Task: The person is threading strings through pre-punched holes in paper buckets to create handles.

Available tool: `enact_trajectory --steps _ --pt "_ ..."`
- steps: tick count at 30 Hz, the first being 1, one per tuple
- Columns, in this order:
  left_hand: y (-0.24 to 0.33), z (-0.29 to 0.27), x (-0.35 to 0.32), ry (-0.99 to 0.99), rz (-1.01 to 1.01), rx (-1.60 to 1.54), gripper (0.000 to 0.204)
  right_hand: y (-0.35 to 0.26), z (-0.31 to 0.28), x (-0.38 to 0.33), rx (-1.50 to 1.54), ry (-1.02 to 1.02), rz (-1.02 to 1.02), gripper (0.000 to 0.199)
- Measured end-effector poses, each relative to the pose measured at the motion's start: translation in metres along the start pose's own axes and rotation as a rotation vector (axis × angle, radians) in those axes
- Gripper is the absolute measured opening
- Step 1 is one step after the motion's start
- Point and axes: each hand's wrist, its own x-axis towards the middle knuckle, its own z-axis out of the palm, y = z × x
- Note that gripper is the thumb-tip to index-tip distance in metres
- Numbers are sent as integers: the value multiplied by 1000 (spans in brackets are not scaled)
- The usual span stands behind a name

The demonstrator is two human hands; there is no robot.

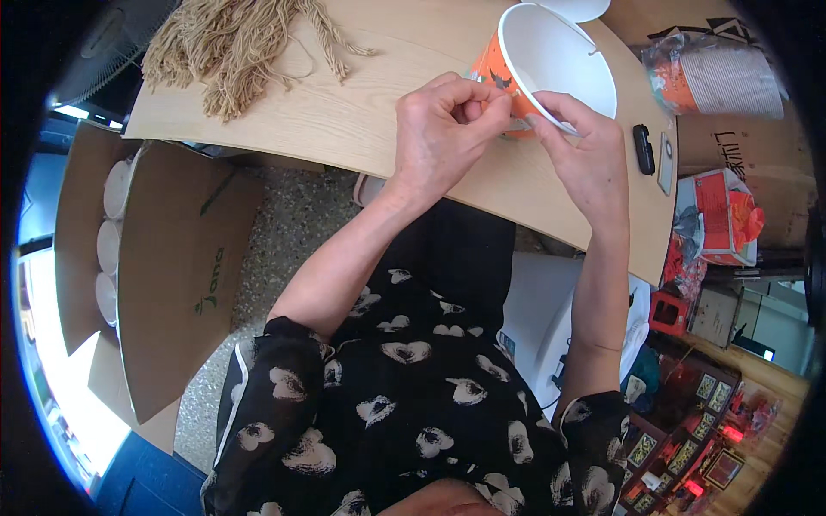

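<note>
An orange paper bucket (564, 53) with a white inside and dark printed figures lies tilted at the table's far right, its mouth facing right and toward me. My right hand (585, 142) grips its near rim, thumb and fingers pressed together there. Against the bucket's printed side, my left hand (452, 125) is closed in a pinch; whatever is between those fingertips is too small to make out. A thin strand with a small brownish end (593, 52) shows at the far rim. Tan cord strands (232, 52) lie in a bundle at the far left of the table.
The wooden table (370, 112) has a black pen-like object (643, 150) and a silvery flat piece (666, 163) near its right edge. Beyond stands a plastic-wrapped stack of paper buckets (731, 82). An open cardboard box (181, 267) with white cups is at left.
</note>
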Motion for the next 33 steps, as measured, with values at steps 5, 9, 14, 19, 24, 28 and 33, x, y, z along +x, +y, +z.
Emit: enact_trajectory --steps 5,9,14,19,24,28,33 --pt "-1 1 1 6 -28 -20 11 1 -1 2 -32 -32 -60 22" --pt "-2 5 4 10 -34 -46 11 11 -12 9 91 -80 -34 24" --pt "1 6 4 2 -27 -39 10 16 -16 28 88 -168 -44 22" --pt "4 5 6 -23 -18 0 9 21 -17 39 207 -283 42 16" --pt "8 1 6 -69 -57 12 10 23 -16 43 163 -277 -71 12" --pt "14 -5 8 -161 -142 -28 14 23 -14 46 165 -299 -68 10" --pt "17 -7 10 -194 -133 29 20 29 -14 51 157 -278 -58 10"
